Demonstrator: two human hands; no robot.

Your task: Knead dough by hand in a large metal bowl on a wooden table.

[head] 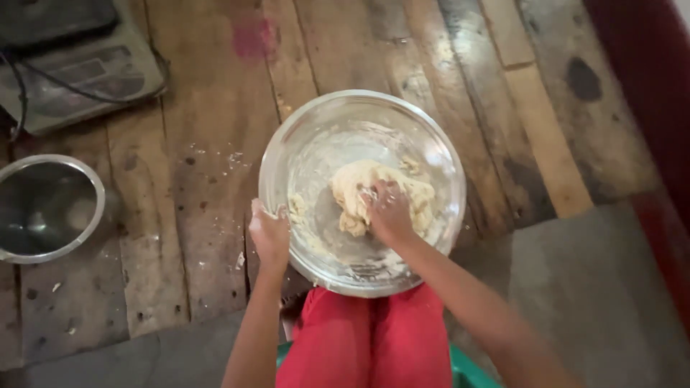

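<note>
Dough [359, 188] in glass bowl [302, 144] on plank floor [208, 179]: my right hand [389, 210], fingers curled shut into it, should press firmly; my left hand [269, 236], fingers clamped on rim, steadies.

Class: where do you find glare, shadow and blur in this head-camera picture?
Head view: glare on the glass bowl's rim and the planks beyond; deep shadow at the upper right; the right hand in the dough is slightly soft, as is the whole frame.

Scale [72, 65] and steel bowl [44, 208] cut off left.
</note>
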